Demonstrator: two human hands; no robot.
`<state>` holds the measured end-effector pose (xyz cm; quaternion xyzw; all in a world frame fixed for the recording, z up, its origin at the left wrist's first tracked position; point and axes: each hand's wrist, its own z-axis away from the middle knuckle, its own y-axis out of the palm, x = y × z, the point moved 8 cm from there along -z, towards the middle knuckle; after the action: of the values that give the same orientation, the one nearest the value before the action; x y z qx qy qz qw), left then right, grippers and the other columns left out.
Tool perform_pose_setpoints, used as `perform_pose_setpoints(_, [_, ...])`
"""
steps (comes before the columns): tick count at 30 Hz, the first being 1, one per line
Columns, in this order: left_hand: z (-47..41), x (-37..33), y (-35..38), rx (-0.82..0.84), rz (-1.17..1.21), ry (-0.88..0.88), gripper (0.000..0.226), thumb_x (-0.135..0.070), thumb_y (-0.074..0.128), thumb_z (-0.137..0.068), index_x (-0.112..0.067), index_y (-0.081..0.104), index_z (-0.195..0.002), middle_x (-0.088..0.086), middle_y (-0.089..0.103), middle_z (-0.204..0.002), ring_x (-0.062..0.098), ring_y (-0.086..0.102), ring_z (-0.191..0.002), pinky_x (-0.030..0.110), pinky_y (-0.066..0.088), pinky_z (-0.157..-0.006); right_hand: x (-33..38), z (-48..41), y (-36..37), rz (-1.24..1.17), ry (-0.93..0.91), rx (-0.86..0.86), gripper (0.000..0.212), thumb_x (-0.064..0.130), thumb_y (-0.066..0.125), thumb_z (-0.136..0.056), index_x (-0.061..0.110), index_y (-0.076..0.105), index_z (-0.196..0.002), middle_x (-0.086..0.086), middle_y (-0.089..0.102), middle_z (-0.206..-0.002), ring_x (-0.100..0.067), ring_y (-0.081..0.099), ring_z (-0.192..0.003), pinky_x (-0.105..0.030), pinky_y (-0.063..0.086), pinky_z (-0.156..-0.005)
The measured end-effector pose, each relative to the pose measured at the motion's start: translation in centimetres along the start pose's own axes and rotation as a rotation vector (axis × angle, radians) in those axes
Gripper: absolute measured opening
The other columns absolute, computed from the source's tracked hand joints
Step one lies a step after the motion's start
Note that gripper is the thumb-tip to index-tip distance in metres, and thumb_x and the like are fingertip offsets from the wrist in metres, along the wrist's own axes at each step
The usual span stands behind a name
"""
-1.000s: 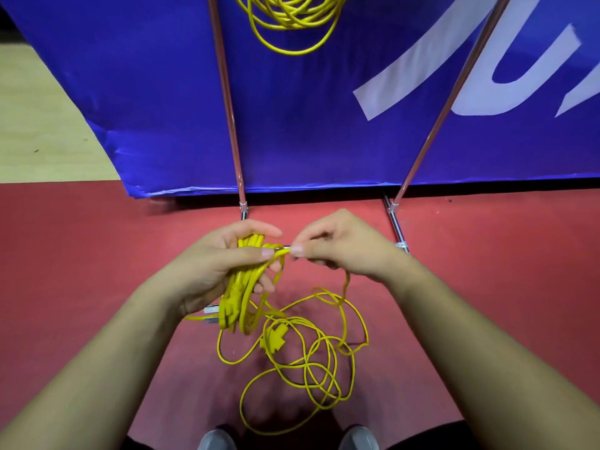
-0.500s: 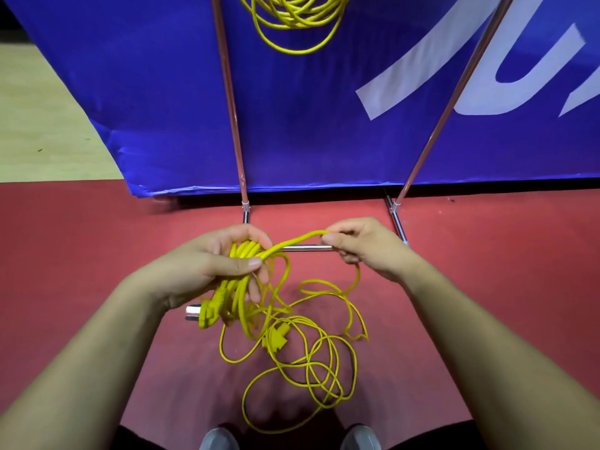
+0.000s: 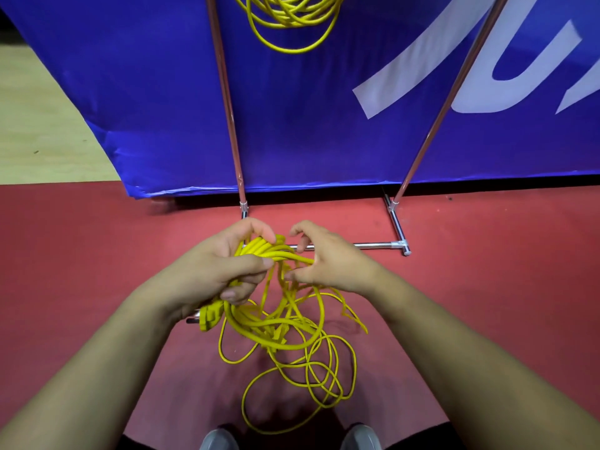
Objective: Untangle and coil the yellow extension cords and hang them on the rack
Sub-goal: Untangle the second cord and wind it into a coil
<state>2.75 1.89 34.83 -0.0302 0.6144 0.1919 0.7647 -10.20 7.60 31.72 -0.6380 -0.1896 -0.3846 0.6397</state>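
Left fingers (image 3: 259,228) and thumb were curled round a bunch of finished loops of the yellow cord (image 3: 264,251), so the left hand (image 3: 220,271) was acting as the spool, held clear of the floor. Right fingers (image 3: 293,277) looked pinched on one strand just beside that bunch, index lifted. The right hand (image 3: 328,264) was probably feeding the next loop across. The plug (image 3: 211,316) hung below the left palm, likely kept in the grip so the start end couldn't slip. The rest of the cord was a loose tangle (image 3: 302,355) on the red floor (image 3: 97,254), just ahead of the shoes (image 3: 217,440). One hung coil (image 3: 289,24) was already on the rack (image 3: 227,108), whose chrome poles stood in front of a blue banner (image 3: 146,92). Pale wood floor (image 3: 39,141) at far left.
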Motion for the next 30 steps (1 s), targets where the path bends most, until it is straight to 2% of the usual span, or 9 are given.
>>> perform_pose_setpoints(3, [0.3, -0.4, 0.7, 0.075, -0.021, 0.015, 0.027, -0.012, 0.066, -0.078, -0.017, 0.049, -0.1, 0.002, 0.028, -0.048, 0.008, 0.022, -0.032, 0.019, 0.021, -0.042, 0.5, 0.0, -0.8, -0.006, -0.089, -0.04, 0.086, 0.02, 0.08, -0.071, 0.041, 0.037, -0.143, 0.008, 0.05, -0.128, 0.015, 0.056, -0.069, -0.016, 0.045, -0.071])
perform_pose_setpoints(5, [0.5, -0.6, 1.0, 0.142, -0.025, 0.016, 0.027, -0.016, 0.067, -0.077, -0.018, 0.05, -0.098, 0.0, 0.027, -0.045, 0.008, 0.021, -0.031, 0.018, 0.021, -0.041, 0.7, -0.1, -0.6, -0.123, -0.105, 0.015, 0.083, 0.019, 0.076, -0.072, 0.047, 0.04, -0.14, 0.011, 0.054, -0.132, 0.004, 0.062, -0.083, -0.026, 0.053, -0.075])
perform_pose_setpoints(8, [0.9, -0.6, 1.2, 0.21, -0.015, 0.009, 0.026, -0.013, 0.066, -0.078, -0.017, 0.05, -0.097, -0.001, 0.028, -0.043, 0.007, 0.023, -0.03, 0.017, 0.02, -0.04, 0.0, -0.2, 1.0, -0.212, -0.038, 0.155, 0.039, 0.024, 0.074, -0.075, 0.038, 0.067, -0.111, -0.002, 0.069, -0.098, -0.018, 0.059, -0.074, -0.051, 0.054, -0.071])
perform_pose_setpoints(10, [0.9, -0.4, 0.9, 0.178, -0.019, -0.005, 0.027, -0.012, 0.067, -0.077, -0.016, 0.05, -0.098, -0.002, 0.029, -0.042, 0.007, 0.023, -0.029, 0.017, 0.023, -0.04, -0.3, 0.0, 1.5, -0.193, 0.024, 0.204, 0.01, 0.02, 0.074, -0.08, 0.014, 0.07, -0.088, -0.003, 0.062, -0.068, -0.012, 0.053, -0.061, -0.04, 0.051, -0.057])
perform_pose_setpoints(12, [0.6, -0.4, 0.0, 0.086, -0.038, -0.012, 0.029, -0.011, 0.069, -0.075, -0.015, 0.051, -0.097, 0.0, 0.028, -0.043, 0.008, 0.023, -0.03, 0.017, 0.024, -0.04, -0.5, 0.2, 1.1, -0.168, 0.049, 0.191, 0.014, 0.017, 0.072, -0.084, 0.004, 0.068, -0.08, 0.003, 0.057, -0.059, -0.012, 0.05, -0.055, -0.03, 0.042, -0.052])
perform_pose_setpoints(19, [0.3, -1.5, -0.2, 0.04, 0.103, 0.044, 0.023, -0.003, 0.062, -0.079, -0.016, 0.049, -0.094, -0.003, 0.021, -0.049, 0.004, 0.02, -0.032, 0.014, 0.025, -0.039, 1.8, 1.1, 0.1, -0.315, 0.017, 0.236, 0.033, 0.038, 0.079, -0.078, 0.025, 0.064, -0.105, -0.013, 0.063, -0.09, -0.013, 0.05, -0.065, -0.031, 0.043, -0.059])
perform_pose_setpoints(22, [0.2, -1.3, 0.3, 0.085, 0.186, 0.071, 0.025, -0.009, 0.064, -0.077, -0.014, 0.048, -0.095, -0.002, 0.02, -0.053, 0.003, 0.022, -0.032, 0.013, 0.026, -0.04, 1.7, 0.8, 1.0, -0.187, 0.042, 0.072, 0.043, 0.043, 0.085, -0.065, 0.034, 0.06, -0.098, 0.001, 0.067, -0.088, -0.006, 0.057, -0.068, -0.035, 0.053, -0.067])
perform_pose_setpoints(26, [0.2, -1.3, 0.1, 0.07, 0.209, 0.089, 0.025, -0.004, 0.065, -0.079, -0.013, 0.048, -0.096, -0.002, 0.023, -0.052, 0.003, 0.024, -0.031, 0.013, 0.027, -0.04, 1.0, 0.1, 0.0, 0.012, 0.011, -0.14, 0.011, 0.03, 0.066, -0.071, 0.027, 0.057, -0.064, -0.002, 0.064, -0.059, -0.017, 0.06, -0.054, -0.036, 0.052, -0.057])
perform_pose_setpoints(30, [0.5, -1.6, -1.7, -0.05, -0.139, 0.062, 0.032, -0.006, 0.067, -0.081, -0.02, 0.053, -0.106, 0.003, 0.03, -0.047, 0.012, 0.027, -0.035, 0.022, 0.024, -0.043, 0.1, 0.1, -2.0, -0.005, 0.036, -0.146, 0.012, 0.019, 0.065, -0.069, 0.023, 0.058, -0.061, 0.0, 0.051, -0.05, -0.013, 0.05, -0.046, -0.026, 0.042, -0.048])
